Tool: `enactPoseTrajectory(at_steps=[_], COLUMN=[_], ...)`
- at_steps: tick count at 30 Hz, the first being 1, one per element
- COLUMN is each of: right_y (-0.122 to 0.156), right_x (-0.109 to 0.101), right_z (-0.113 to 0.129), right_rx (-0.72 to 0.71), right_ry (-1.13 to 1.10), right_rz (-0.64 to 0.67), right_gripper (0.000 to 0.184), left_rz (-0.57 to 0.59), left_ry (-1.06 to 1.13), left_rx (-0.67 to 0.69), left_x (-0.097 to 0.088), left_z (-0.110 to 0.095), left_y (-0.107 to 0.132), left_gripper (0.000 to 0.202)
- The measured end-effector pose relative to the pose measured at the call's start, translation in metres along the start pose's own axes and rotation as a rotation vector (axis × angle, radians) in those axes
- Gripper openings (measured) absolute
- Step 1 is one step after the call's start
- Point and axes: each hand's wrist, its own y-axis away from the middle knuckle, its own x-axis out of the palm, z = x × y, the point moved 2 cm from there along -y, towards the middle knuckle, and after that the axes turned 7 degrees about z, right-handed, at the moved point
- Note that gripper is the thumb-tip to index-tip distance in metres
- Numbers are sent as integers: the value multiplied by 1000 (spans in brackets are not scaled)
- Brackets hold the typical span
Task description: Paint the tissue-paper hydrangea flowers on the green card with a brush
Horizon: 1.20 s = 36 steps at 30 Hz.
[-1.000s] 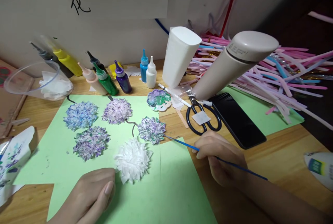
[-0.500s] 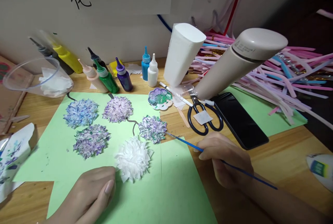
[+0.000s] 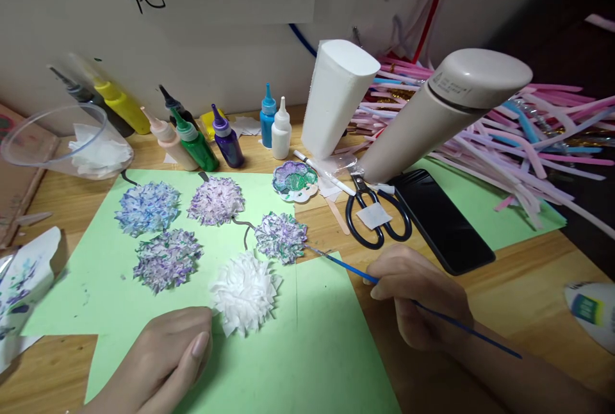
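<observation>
In my right hand (image 3: 423, 292) is a thin blue paintbrush (image 3: 350, 269), pinched between thumb and fingers. Its bristle tip is at the right edge of a purple, green and white paper flower (image 3: 281, 238). My left hand (image 3: 168, 350) rests closed on the green paper (image 3: 307, 369), fingers curled under; whatever may be inside is hidden. Right beside its knuckles lies a white paper flower (image 3: 246, 292). Farther back are a blue flower (image 3: 147, 207), a pale purple flower (image 3: 216, 199) and a purple-green flower (image 3: 167, 260). A small flower-shaped palette (image 3: 295, 181) holds purple and green paint.
Several paint bottles (image 3: 229, 145) stand along the wall, near a clear plastic cup (image 3: 52, 138). Scissors (image 3: 377, 212), a black phone (image 3: 444, 225), a white container (image 3: 339, 100) and a beige flask (image 3: 432, 119) occupy the right. Pipe cleaners (image 3: 519, 145) pile behind; paint-stained tissue (image 3: 26, 289) lies left.
The view has shifted very slightly. My right hand and the brush's rear end have moved a little right and down, while the tip remains by the flower. My left hand stays put.
</observation>
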Motion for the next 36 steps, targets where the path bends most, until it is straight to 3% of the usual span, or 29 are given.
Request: enactPoseTrajectory(at_steps=[12,18,22,25,27,32,36], right_y=[0,1,3,0,-2,2,7], right_x=[2,5,14,18,19,18,19], right_z=[1,2,-8,-11,-10,-10,-20], right_rx=[-5,-69,-13,16,24,20,107], right_ry=[-19,-10,-21,-24,-31,-74,-173], right_rz=[23,-180,-222,-218,-221,-261,-269], right_gripper=[17,20,19,19,20,19,20], left_rz=[-36,-130,-244,-224,-238,-412,-679], left_ry=[5,4,-231,-492,-571,-625,-647], left_rx=[-7,-12,54,131,111,-61,-404], left_x=[-1,-1,2,8,11,13,-1], left_z=[-4,-4,-10,-14,-15,-17,-18], left_y=[-4,-2,0,-1,-1,11,34], left_gripper=[34,36,37,36,37,42,42])
